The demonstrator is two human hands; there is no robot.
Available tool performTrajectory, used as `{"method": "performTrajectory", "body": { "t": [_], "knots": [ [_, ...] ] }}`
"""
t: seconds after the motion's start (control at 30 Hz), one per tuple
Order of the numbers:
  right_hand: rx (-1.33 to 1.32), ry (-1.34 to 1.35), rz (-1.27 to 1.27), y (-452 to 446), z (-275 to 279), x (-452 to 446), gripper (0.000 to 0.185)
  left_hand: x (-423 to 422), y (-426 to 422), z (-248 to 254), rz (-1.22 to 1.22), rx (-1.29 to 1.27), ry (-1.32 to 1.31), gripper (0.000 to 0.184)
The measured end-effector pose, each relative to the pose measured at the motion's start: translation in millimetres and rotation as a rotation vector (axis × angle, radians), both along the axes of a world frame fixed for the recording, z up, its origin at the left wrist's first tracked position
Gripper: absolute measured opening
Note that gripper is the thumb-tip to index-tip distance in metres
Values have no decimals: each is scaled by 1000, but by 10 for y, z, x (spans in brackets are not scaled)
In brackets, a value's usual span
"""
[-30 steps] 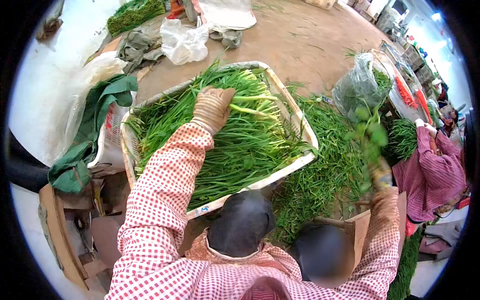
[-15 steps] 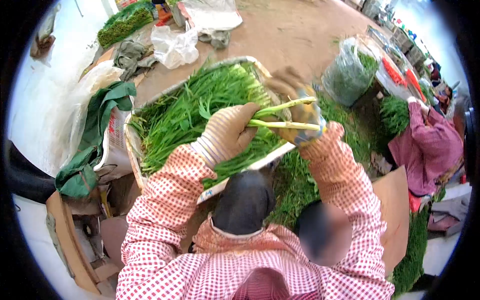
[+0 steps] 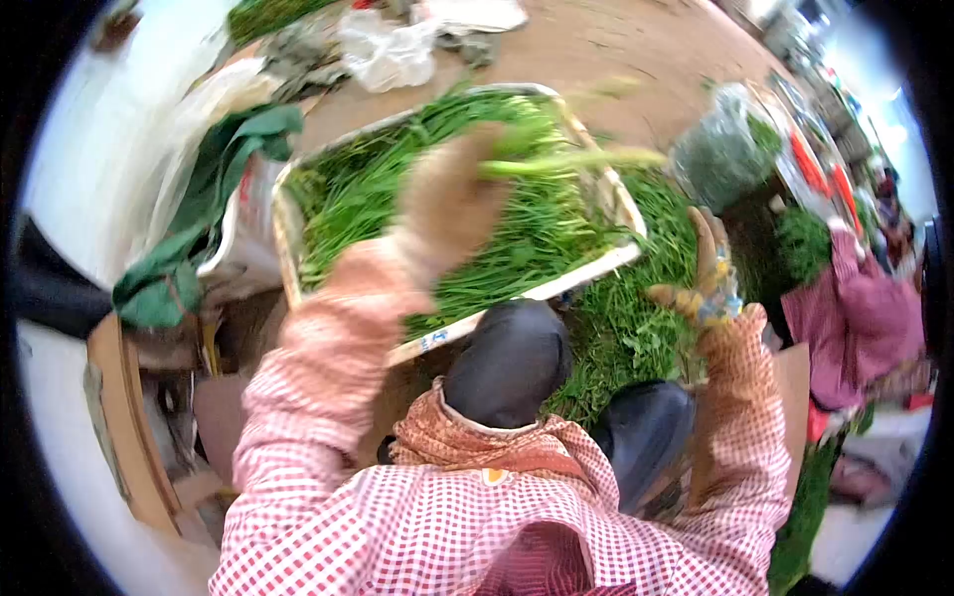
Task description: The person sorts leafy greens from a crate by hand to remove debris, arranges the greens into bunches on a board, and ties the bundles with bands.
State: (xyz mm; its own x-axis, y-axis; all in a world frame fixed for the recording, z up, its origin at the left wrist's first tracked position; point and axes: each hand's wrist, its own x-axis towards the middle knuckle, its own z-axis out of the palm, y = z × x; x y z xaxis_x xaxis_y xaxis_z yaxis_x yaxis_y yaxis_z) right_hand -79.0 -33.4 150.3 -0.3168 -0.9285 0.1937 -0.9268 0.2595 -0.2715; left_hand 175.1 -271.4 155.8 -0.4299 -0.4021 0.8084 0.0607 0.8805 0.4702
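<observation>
My left hand (image 3: 452, 204), in a brown work glove and smeared by motion, is closed around green stalks (image 3: 576, 162) with pale ends pointing right. It is above a white crate (image 3: 606, 260) filled with long leafy greens (image 3: 497, 258), whose pale cut ends lie along the right side. My right hand (image 3: 712, 283), gloved with blue and yellow at the wrist, is open with its fingers apart. Nothing is in it. It hovers by a heap of loose greens (image 3: 646, 328) on the floor, right of the crate.
A green cloth (image 3: 164, 293) drapes over a white container (image 3: 231, 233) at left. Crumpled plastic (image 3: 383, 50) lies behind the crate. At right are a clear bag of greens (image 3: 723, 154) and a co-worker's purple sleeve (image 3: 860, 313). My dark knees (image 3: 509, 363) are just below the crate.
My right hand has moved away from the stalks, right and down, and its fingers are spread. My left hand still holds stalks and is in fast motion. The view has shifted slightly.
</observation>
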Motion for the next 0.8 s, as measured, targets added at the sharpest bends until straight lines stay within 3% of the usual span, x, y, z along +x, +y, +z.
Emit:
{"method": "performTrajectory", "body": {
  "t": [0.07, 0.1, 0.17, 0.23, 0.3, 0.33, 0.37, 0.43, 0.5, 0.53, 0.57, 0.63, 0.7, 0.77, 0.8],
  "knots": [
    [-334, -484, 285, -447, 26, 591, 109, -327, 295, 13, -102, 113, -63, 16],
    [-474, -758, 404, -612, -7, 789, 109, -535, 451, -106, -2, 83, -106, 12],
    [-725, -907, 354, -841, -23, 1111, 76, -692, 668, -121, -135, 305, -134, 20],
    [-751, -948, 147, -928, 56, 1127, 51, -643, 757, -138, -234, 390, -175, 39],
    [-701, -696, 161, -1032, 127, 926, 31, -416, 720, -284, -162, 266, -118, 54],
    [-760, -839, 174, -1127, 179, 845, 29, -295, 681, -414, -112, 265, -41, 58],
    [-737, -723, 176, -1187, 235, 657, 28, -150, 611, -595, -61, 266, 35, 62],
    [-564, -775, 198, -1416, 408, 616, 29, 123, 508, -1007, -46, 698, 180, 59],
    [-414, -749, 164, -1751, 475, 625, 32, 338, 301, -1538, 150, 1131, 281, 58],
    [-356, -421, 343, -2033, 421, 953, 34, 437, 207, -1720, 262, 1450, 505, 57],
    [-293, -88, 516, -2291, 351, 1285, 37, 601, 123, -1712, 320, 1753, 897, 51],
    [-119, 10, 687, -2706, 127, 1854, 40, 939, -60, -1941, 333, 2058, 1078, 44],
    [135, 49, 688, -2991, -337, 2267, 38, 1103, -205, -2089, 519, 2089, 1294, 58],
    [458, 103, 657, -3231, -463, 2785, 39, 1202, -288, -2302, 475, 1976, 1398, 101],
    [454, 135, 681, -3344, -629, 2934, 38, 1261, -338, -2236, 364, 1893, 1473, 112]
  ]
}}
